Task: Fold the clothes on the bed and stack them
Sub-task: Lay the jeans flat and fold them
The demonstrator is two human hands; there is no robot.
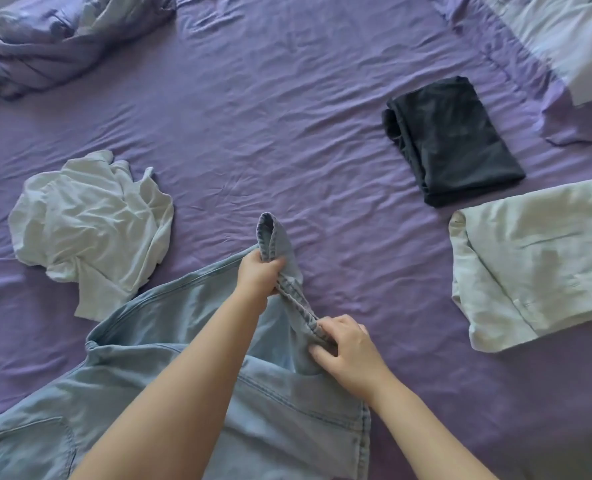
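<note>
Light-blue jeans (170, 375) sprawled at 6 o'clock on the bed (253, 116), hem band grasped by left hand (258, 273) and pinched by right hand (348, 351). Best to match hems, pull taut, smooth flat. White shirt (90, 230) unfolded at 9 o'clock.

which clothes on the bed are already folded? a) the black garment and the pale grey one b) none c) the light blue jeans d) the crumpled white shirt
a: the black folded garment and the pale grey folded garment lie as flat neat rectangles on the right of the purple bed sheet.
</note>
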